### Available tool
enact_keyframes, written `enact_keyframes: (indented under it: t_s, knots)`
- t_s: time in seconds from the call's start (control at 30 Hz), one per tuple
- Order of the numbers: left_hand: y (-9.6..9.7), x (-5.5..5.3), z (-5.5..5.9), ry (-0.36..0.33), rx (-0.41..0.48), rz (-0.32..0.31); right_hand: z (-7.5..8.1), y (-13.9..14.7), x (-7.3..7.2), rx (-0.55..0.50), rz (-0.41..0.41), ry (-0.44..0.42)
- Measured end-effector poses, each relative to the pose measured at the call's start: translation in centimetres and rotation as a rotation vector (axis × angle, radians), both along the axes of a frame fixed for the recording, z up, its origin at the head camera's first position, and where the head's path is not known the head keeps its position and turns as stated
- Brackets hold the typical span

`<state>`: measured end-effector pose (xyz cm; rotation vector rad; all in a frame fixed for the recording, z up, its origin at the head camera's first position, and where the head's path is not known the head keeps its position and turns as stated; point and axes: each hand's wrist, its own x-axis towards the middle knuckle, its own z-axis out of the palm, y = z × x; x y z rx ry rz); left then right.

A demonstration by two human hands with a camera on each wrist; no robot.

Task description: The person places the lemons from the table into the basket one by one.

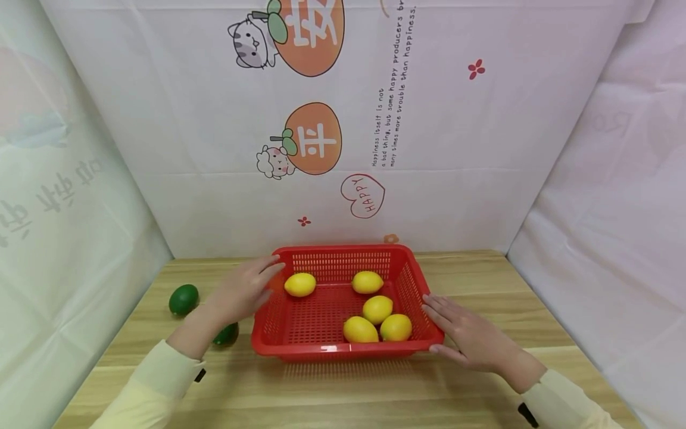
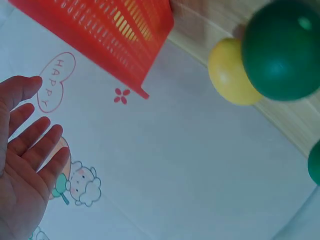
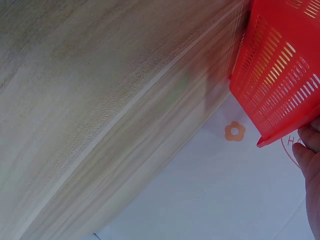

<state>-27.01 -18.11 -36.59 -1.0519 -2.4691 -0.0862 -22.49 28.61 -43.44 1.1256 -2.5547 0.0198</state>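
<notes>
A red plastic basket [image 1: 343, 351] with slotted sides stands on the table. Inside it are several yellow lemons, one lemon [image 1: 300, 285] at the left and the others toward the right, such as the lemon [image 1: 396, 328] in the near corner. My left hand [image 1: 243, 289] is at the basket's left rim, fingers extended and holding nothing; whether it touches the rim I cannot tell. Along the right rim lie the straight fingers of my right hand [image 1: 471, 333]. Left of the basket are a green lime-like fruit [image 1: 184, 300] and another green fruit [image 1: 226, 335], partly behind my left forearm.
In the left wrist view a yellow lemon [image 2: 227, 72] sits outside the basket, against a green fruit [image 2: 282, 50]. A white printed cloth [image 1: 439, 179] rises behind the wooden table [image 1: 482, 271], with white cloth on both sides too.
</notes>
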Motion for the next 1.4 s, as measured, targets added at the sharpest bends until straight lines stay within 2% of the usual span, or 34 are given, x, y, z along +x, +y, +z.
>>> enact_keyframes:
  t_s: [0.3, 0.57, 1.07, 1.4]
  knots:
    - [-1.9, 0.0, 0.3, 0.022, 0.035, 0.026, -0.1, 0.1, 0.1, 0.004, -0.023, -0.013]
    - [-3.2, 0.4, 0.1, 0.029, 0.027, 0.084, 0.0, 0.1, 0.0, 0.008, -0.02, -0.009]
    - [-5.3, 0.8, -1.2, 0.057, 0.027, 0.149, 0.0, 0.0, 0.0, 0.001, -0.01, -0.005]
    - [-6.5, 1.2, -2.7, 0.072, 0.043, 0.131, 0.0, 0.1, 0.0, 0.001, -0.01, -0.019]
